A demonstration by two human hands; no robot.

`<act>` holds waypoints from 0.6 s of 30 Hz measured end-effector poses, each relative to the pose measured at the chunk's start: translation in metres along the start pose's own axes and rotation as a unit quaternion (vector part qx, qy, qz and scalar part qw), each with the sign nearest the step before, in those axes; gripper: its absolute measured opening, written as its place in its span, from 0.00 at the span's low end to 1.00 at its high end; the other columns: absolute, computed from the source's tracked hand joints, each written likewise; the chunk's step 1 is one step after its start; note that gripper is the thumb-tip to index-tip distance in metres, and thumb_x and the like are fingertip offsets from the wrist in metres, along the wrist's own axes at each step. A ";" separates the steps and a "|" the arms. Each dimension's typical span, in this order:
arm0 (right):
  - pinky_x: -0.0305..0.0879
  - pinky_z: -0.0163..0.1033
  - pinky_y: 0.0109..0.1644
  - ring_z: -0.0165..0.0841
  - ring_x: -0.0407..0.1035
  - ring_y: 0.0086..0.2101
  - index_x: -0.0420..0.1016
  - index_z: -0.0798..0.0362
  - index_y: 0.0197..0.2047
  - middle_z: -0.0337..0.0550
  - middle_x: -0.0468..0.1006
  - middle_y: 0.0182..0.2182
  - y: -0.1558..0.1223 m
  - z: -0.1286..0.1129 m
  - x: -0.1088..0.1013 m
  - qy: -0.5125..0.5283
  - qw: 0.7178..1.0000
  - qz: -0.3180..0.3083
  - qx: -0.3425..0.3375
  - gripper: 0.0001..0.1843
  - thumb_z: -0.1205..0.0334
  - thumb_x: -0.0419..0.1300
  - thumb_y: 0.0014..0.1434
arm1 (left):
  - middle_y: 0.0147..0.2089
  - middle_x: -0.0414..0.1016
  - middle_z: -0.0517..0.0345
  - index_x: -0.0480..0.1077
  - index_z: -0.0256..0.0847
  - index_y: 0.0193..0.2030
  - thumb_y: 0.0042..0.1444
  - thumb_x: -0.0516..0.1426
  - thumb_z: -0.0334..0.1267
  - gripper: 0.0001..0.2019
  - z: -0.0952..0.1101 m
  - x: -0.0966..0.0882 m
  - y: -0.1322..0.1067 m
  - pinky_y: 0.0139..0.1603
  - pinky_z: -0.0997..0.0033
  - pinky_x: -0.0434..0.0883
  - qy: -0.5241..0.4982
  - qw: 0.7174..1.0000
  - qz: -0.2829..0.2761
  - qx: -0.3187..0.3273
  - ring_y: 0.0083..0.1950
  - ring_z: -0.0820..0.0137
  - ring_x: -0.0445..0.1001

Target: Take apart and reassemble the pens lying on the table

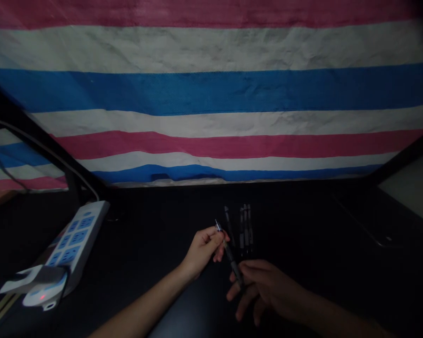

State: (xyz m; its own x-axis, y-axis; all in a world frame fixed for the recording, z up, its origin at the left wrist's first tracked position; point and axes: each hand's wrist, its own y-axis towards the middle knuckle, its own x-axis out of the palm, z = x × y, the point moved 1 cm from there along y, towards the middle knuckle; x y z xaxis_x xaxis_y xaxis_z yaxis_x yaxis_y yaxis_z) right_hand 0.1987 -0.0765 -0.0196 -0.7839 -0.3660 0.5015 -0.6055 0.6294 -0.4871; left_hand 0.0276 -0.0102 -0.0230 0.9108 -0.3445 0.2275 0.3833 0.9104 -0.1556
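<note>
My left hand pinches the upper, silver-tipped end of a dark pen just above a black table. My right hand grips the lower end of the same pen with thumb and fingers curled round it. Several more dark pens lie side by side on the table just beyond both hands, and one further pen lies slightly left of that row.
A white power strip with blue sockets and a red light lies at the left, a plug seated in its near end. A striped pink, white and blue tarp hangs behind the table. A dark flat object rests at the right.
</note>
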 end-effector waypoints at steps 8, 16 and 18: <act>0.67 0.30 0.21 0.36 0.77 0.30 0.65 0.57 0.43 0.51 0.77 0.37 -0.002 -0.007 0.001 -0.003 1.000 -0.015 0.002 0.18 0.49 0.55 0.60 | 0.16 0.64 0.65 0.70 0.34 0.32 0.52 0.59 0.54 0.21 0.003 0.001 0.001 0.16 0.80 0.53 0.001 1.000 0.000 -0.004 0.15 0.79 0.60; 0.67 0.30 0.21 0.36 0.78 0.31 0.62 0.55 0.45 0.52 0.77 0.41 -0.003 -0.004 -0.002 -0.021 0.999 -0.040 0.004 0.17 0.52 0.57 0.58 | 0.16 0.65 0.65 0.71 0.34 0.32 0.52 0.59 0.53 0.20 0.002 0.001 0.000 0.16 0.80 0.53 -0.005 1.000 0.003 -0.010 0.15 0.79 0.60; 0.67 0.29 0.21 0.36 0.78 0.30 0.63 0.56 0.45 0.53 0.77 0.40 -0.002 -0.002 -0.002 -0.023 0.999 -0.043 0.011 0.19 0.49 0.53 0.60 | 0.16 0.65 0.65 0.71 0.34 0.31 0.52 0.60 0.53 0.20 0.003 0.001 0.000 0.16 0.80 0.53 -0.004 1.000 0.005 -0.011 0.15 0.79 0.60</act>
State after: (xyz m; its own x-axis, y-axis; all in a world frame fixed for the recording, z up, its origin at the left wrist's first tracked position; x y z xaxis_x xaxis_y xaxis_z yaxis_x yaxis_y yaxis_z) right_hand 0.2023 -0.0756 -0.0183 -0.7343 -0.4499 0.5084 -0.6732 0.5794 -0.4595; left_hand 0.0284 -0.0101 -0.0203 0.9131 -0.3341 0.2338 0.3783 0.9081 -0.1794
